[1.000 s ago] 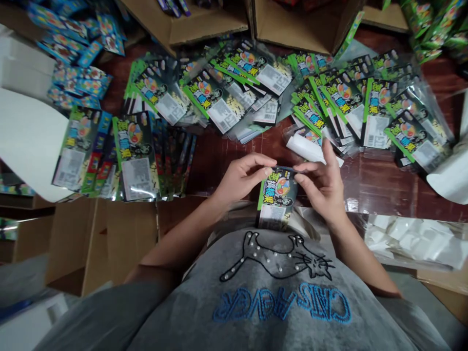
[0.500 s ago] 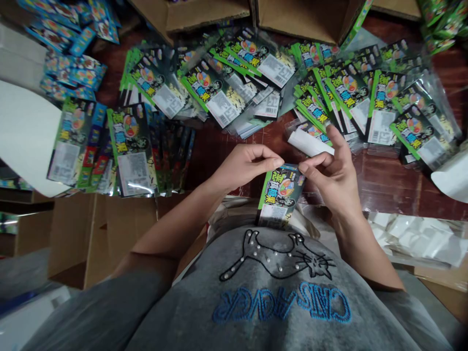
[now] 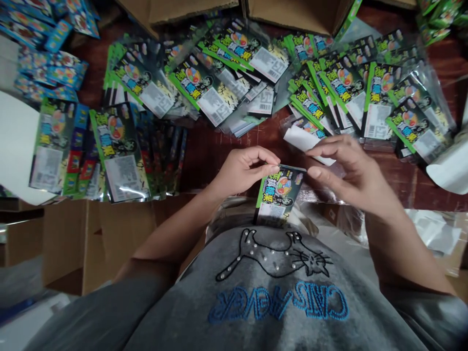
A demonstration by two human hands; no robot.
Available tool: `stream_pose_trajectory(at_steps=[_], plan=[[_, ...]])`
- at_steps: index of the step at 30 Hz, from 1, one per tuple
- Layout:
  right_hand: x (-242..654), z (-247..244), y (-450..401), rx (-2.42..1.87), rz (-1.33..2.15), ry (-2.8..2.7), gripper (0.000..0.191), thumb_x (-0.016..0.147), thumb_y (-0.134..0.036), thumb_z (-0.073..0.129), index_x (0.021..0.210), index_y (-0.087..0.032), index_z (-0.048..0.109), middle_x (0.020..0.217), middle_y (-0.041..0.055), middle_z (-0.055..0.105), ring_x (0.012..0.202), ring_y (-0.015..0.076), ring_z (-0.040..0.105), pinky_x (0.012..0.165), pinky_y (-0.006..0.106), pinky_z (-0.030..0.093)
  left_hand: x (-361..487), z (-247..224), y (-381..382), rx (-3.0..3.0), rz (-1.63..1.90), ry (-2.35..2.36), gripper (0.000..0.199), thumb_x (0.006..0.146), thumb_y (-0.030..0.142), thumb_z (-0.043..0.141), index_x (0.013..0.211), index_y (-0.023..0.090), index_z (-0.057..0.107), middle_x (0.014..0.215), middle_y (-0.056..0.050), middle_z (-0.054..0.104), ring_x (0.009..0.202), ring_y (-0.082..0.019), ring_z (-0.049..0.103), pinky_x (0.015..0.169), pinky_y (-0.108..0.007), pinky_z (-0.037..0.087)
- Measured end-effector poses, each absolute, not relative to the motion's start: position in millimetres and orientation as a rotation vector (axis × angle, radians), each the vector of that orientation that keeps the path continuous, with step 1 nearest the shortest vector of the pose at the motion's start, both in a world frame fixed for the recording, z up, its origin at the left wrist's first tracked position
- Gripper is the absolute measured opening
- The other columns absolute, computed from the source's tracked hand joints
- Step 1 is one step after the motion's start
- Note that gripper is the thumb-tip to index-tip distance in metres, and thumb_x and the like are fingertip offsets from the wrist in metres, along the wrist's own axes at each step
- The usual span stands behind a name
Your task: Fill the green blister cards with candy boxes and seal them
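My left hand (image 3: 250, 165) pinches the top left corner of a black and green candy packet (image 3: 280, 190), printed with coloured characters and a round candy picture. The packet hangs at the table's front edge, close to my grey shirt. Just right of its top edge, my right hand (image 3: 347, 168) has thumb and fingers apart and holds nothing I can see. Beyond those fingers lies a folded white paper (image 3: 302, 139); whether they touch it I cannot tell.
Heaps of similar flat packets (image 3: 204, 87) cover the back of the dark red table (image 3: 219, 153), with more packets (image 3: 383, 97) at right. Filled packets (image 3: 117, 146) stand at left near blue sachets (image 3: 66, 68). Cardboard boxes (image 3: 197, 9) line the far side.
My right hand has let go of the packet's top right corner and moved right, its thumb and fingers parting. My left hand keeps its pinch. The view has shifted slightly.
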State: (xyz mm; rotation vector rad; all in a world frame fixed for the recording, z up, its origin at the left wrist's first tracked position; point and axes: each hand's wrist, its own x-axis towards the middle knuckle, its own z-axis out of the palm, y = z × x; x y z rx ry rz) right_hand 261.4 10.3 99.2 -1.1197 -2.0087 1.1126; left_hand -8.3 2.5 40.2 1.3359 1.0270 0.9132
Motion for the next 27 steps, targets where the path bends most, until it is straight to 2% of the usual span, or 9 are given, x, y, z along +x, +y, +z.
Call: stream_pose_trajectory(at_steps=[2,6,9,13,17,20,23,25,27], plan=[[257.7,104.5,19.1,-1.070,1.094,-2.111,0.017,0.097,-0.043,0.077,0.106,-0.028,0.077,0.109,0.0076,0.074,0.111,0.0281,0.068,0.106,0.052,0.055,-5.3,43.3,2.2,1.371,0.895,1.039,0.019,0.088,0.035,0.085,0.089,0.018,0.077,0.100,-0.007,0.082,0.093,-0.017,0.076,0.087,-0.030,0.061],[244.6,99.1,29.3,-1.071,1.131,-2.298,0.011,0.097,-0.036,0.072,0.096,-0.025,0.073,0.099,0.0071,0.072,0.101,0.0273,0.065,0.100,0.051,0.053,0.1,49.2,1.0,1.433,0.902,1.035,0.013,0.091,0.030,0.080,0.089,0.017,0.076,0.096,-0.006,0.081,0.088,-0.016,0.074,0.083,-0.028,0.059],[239.2,89.7,24.1,-1.183,1.000,-2.321,0.012,0.098,-0.034,0.070,0.102,-0.023,0.073,0.101,0.0083,0.070,0.104,0.0281,0.065,0.097,0.047,0.054,1.1,51.6,-0.8,1.421,0.912,1.037,0.011,0.091,0.027,0.079,0.088,0.017,0.076,0.097,-0.006,0.082,0.089,-0.016,0.075,0.084,-0.027,0.059],[238.2,82.2,8.6,-1.230,0.780,-2.237,0.026,0.101,-0.038,0.071,0.123,-0.024,0.070,0.119,0.0120,0.067,0.113,0.0305,0.064,0.096,0.048,0.055,1.5,52.7,-2.6,1.402,0.907,1.048,0.012,0.090,0.029,0.080,0.089,0.017,0.077,0.099,-0.006,0.082,0.091,-0.016,0.076,0.087,-0.028,0.061],[242.0,77.9,0.8,-1.175,0.672,-2.323,0.023,0.108,-0.041,0.059,0.116,-0.029,0.077,0.112,0.0094,0.069,0.107,0.0281,0.064,0.096,0.048,0.054,3.5,53.0,-4.1,1.432,0.867,1.073,0.013,0.091,0.031,0.081,0.094,0.019,0.079,0.101,-0.005,0.083,0.093,-0.017,0.077,0.088,-0.030,0.062],[249.7,69.3,2.2,-1.211,0.658,-2.342,0.042,0.111,-0.052,0.050,0.136,-0.028,0.073,0.133,0.0127,0.068,0.123,0.0291,0.062,0.106,0.049,0.052,-7.0,50.9,-0.3,1.413,0.881,1.225,0.014,0.090,0.035,0.081,0.099,0.024,0.080,0.104,-0.001,0.084,0.098,-0.020,0.079,0.095,-0.038,0.065],[259.5,48.5,6.0,-1.576,0.457,-2.233,0.064,0.109,-0.060,0.050,0.158,-0.020,0.058,0.161,0.0194,0.054,0.144,0.0359,0.050,0.116,0.054,0.044,-29.2,44.6,18.8,1.426,0.977,1.586,0.010,0.092,0.038,0.079,0.101,0.035,0.081,0.100,0.009,0.082,0.098,-0.024,0.079,0.105,-0.056,0.065],[268.6,28.3,5.3,-1.796,0.365,-2.197,0.063,0.109,-0.054,0.052,0.161,-0.019,0.054,0.162,0.0197,0.054,0.144,0.0388,0.047,0.117,0.057,0.041,-40.2,40.0,36.1,1.546,0.967,1.679,0.015,0.095,0.041,0.076,0.109,0.036,0.080,0.106,0.007,0.081,0.107,-0.028,0.078,0.117,-0.066,0.057],[283.3,9.9,-4.2,-1.859,0.423,-2.193,0.051,0.112,-0.044,0.046,0.157,-0.024,0.060,0.148,0.0156,0.067,0.135,0.0349,0.054,0.117,0.054,0.041,-43.5,38.7,47.8,1.559,0.918,1.659,0.019,0.097,0.045,0.073,0.113,0.036,0.078,0.108,0.005,0.081,0.109,-0.029,0.077,0.120,-0.072,0.053]])
